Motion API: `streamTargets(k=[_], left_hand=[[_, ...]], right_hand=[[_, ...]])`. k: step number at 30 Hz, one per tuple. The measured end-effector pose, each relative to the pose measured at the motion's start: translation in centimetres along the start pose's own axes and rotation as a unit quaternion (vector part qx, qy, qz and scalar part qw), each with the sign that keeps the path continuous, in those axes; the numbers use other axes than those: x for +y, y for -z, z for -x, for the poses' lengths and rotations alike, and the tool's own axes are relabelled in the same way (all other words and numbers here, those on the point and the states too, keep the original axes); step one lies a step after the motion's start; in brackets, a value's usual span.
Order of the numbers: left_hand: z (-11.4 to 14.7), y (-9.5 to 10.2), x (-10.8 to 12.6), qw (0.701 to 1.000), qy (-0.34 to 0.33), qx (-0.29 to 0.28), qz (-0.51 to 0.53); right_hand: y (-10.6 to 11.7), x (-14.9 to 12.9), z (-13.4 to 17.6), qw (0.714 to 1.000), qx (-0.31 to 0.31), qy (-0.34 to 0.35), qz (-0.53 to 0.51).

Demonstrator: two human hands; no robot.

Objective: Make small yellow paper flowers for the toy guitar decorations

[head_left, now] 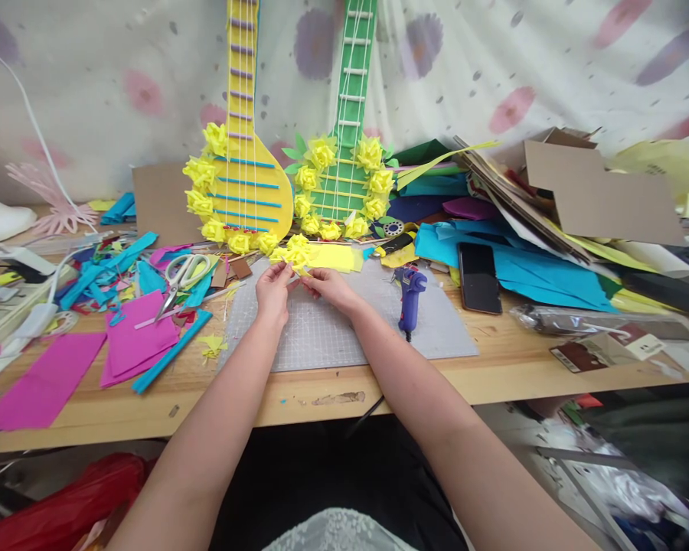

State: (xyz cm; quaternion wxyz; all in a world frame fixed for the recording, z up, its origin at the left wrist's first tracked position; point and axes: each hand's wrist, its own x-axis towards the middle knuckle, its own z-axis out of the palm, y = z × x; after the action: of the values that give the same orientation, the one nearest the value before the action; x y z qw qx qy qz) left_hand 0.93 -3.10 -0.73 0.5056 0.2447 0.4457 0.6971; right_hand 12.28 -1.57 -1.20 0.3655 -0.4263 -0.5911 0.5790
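Note:
My left hand (273,291) and my right hand (331,288) are close together over the grey cutting mat (315,337), fingertips pinched. Between them is a small piece of yellow crepe paper (302,271), partly hidden by the fingers. Just beyond my fingertips lie yellow paper flowers (296,249), and to their right is a flat yellow paper sheet (337,258). Behind stand a yellow cardboard instrument (269,172) with strings and a green one (344,177), both edged with yellow paper flowers. A purple glue gun (411,297) rests on the mat, right of my right hand.
White-handled scissors (187,274) lie on magenta paper (135,337) among coloured scraps at left. A black phone (480,277) lies at right on blue paper (543,264). Cardboard sheets (602,195) are piled behind it. The wooden table's front edge (333,409) runs beneath my forearms.

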Motion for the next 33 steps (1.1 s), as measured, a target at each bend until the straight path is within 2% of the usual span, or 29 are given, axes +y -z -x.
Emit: streamTargets(k=[10, 16, 20, 29, 31, 33], left_hand=[[0.3, -0.1, 0.3, 1.000, 0.000, 0.003, -0.013], [0.5, -0.6, 0.4, 0.998, -0.034, 0.034, -0.041], [0.4, -0.7, 0.3, 0.996, -0.037, 0.038, -0.070], [0.2, -0.6, 0.0, 0.992, -0.035, 0.059, -0.107], [0.0, -0.3, -0.1, 0.989, -0.046, 0.051, -0.127], [-0.2, 0.1, -0.2, 0.980, -0.085, 0.035, -0.174]], right_hand=[[0.1, 0.4, -0.3, 1.000, -0.014, 0.007, 0.019], [-0.2, 0.4, -0.1, 0.999, 0.005, 0.036, 0.034], [-0.5, 0.7, -0.3, 0.998, 0.037, 0.019, 0.037], [-0.5, 1.0, -0.8, 0.999, 0.039, 0.007, 0.036], [-0.5, 0.9, -0.8, 0.999, 0.049, -0.005, 0.018], [-0.5, 0.7, -0.8, 0.998, 0.064, -0.019, -0.001]])
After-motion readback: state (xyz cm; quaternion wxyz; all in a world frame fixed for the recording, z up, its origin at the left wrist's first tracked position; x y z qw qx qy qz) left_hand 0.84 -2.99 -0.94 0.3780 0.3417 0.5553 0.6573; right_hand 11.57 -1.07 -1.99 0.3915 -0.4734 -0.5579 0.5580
